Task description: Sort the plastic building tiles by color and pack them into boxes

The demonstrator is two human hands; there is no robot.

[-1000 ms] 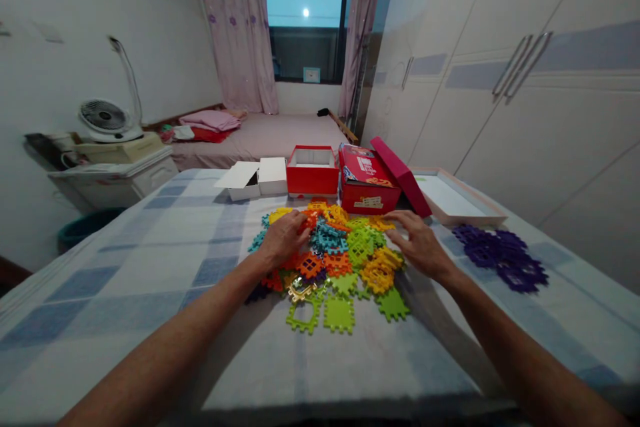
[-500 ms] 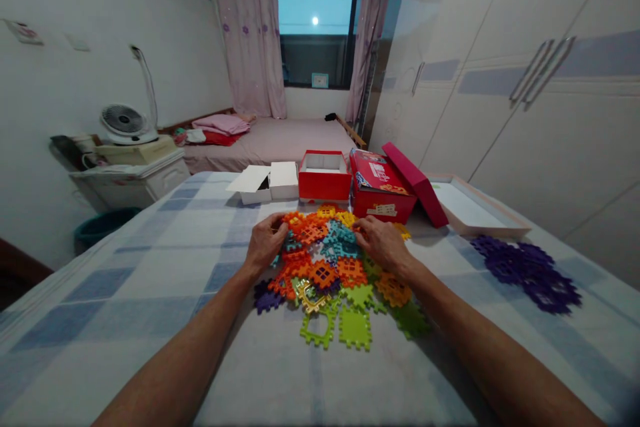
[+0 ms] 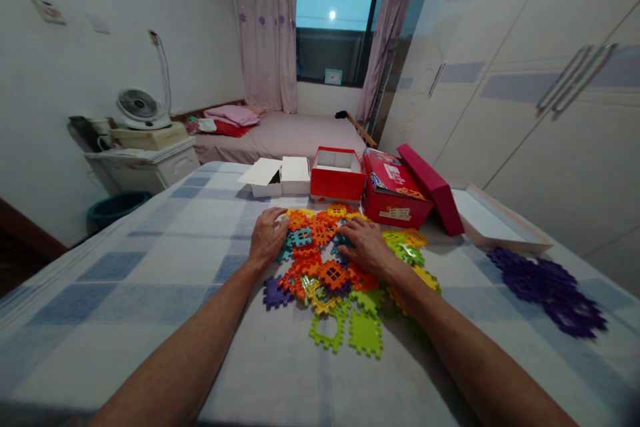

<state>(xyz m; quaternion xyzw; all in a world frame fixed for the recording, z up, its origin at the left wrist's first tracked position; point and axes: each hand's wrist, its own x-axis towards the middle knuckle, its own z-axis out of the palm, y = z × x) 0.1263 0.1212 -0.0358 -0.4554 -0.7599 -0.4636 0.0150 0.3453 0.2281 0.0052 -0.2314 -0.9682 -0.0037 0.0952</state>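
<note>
A heap of colourful interlocking plastic tiles point(image 3: 325, 267) lies on the checked tablecloth point(image 3: 150, 280): orange, teal, yellow, green and purple pieces. My left hand point(image 3: 267, 237) rests on the heap's left side, fingers spread flat over the tiles. My right hand point(image 3: 364, 245) lies palm down on the heap's middle right, fingers stretched toward the teal and orange pieces. Two green tiles point(image 3: 347, 332) sit nearest me, apart from both hands. Neither hand lifts a tile.
Behind the heap stand an open red box point(image 3: 337, 177), a red printed box with its lid tipped back point(image 3: 400, 187) and a white box point(image 3: 280, 175). A white tray point(image 3: 493, 217) and a group of purple tiles point(image 3: 550, 287) lie at the right. Wardrobe doors are close on the right.
Both hands have drawn closer together over the heap, the right hand sliding left onto its middle. The tiles are pushed into a tighter pile, and the view has shifted.
</note>
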